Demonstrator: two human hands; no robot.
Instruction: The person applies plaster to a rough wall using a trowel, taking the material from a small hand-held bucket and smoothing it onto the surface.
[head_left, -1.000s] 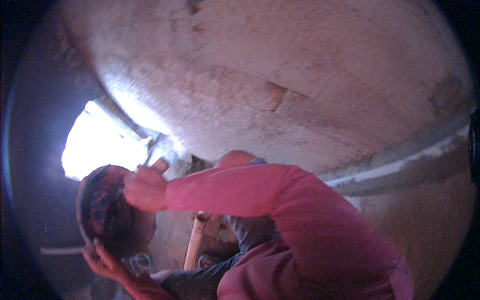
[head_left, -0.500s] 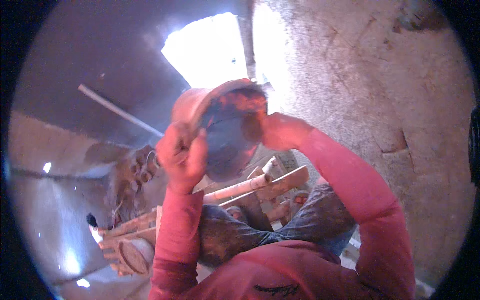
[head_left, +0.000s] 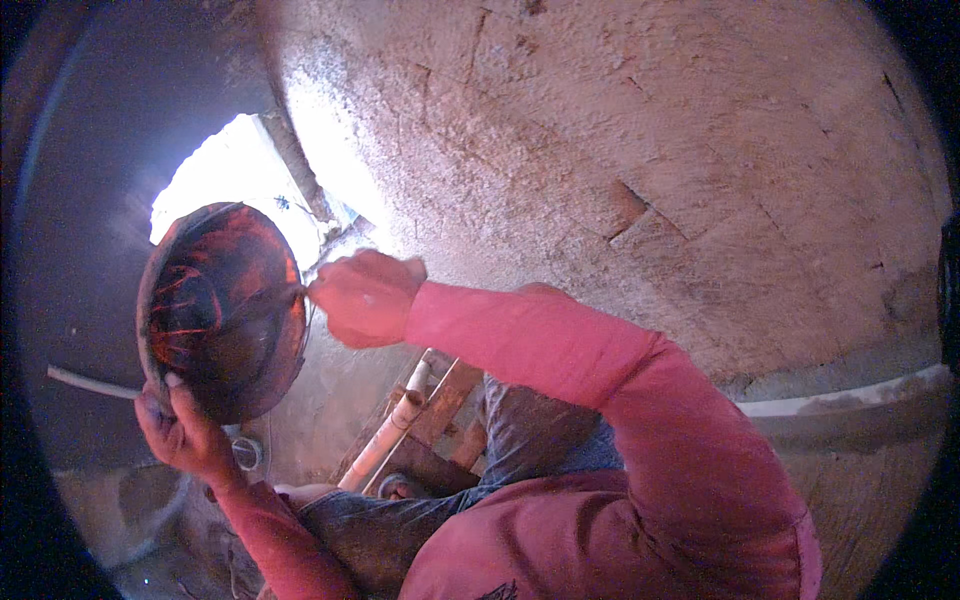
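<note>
A deep round bowl-shaped vessel [head_left: 225,335] is raised on the left, tilted so its dark inside faces me. Orange-red light shows along the inner wall. My left hand [head_left: 190,435] grips the lower left rim, its thumb over the edge. My right hand [head_left: 368,298] is closed, fingertips at the right rim. Whether these fingers pinch the rim or some small thing cannot be made out. Both arms are in pink-red sleeves.
Behind the vessel is a bright opening [head_left: 225,165]. A rough earthen wall [head_left: 560,180] fills the upper right. A pale tube [head_left: 385,440] and wooden pieces [head_left: 445,400] lie by my bent legs [head_left: 530,435]. A pale pipe [head_left: 850,402] runs along the right.
The vessel has shifted left in view and its inside shows more fully. My left hand has moved down along the rim; the right is at the opposite edge. The whole view has swung right.
</note>
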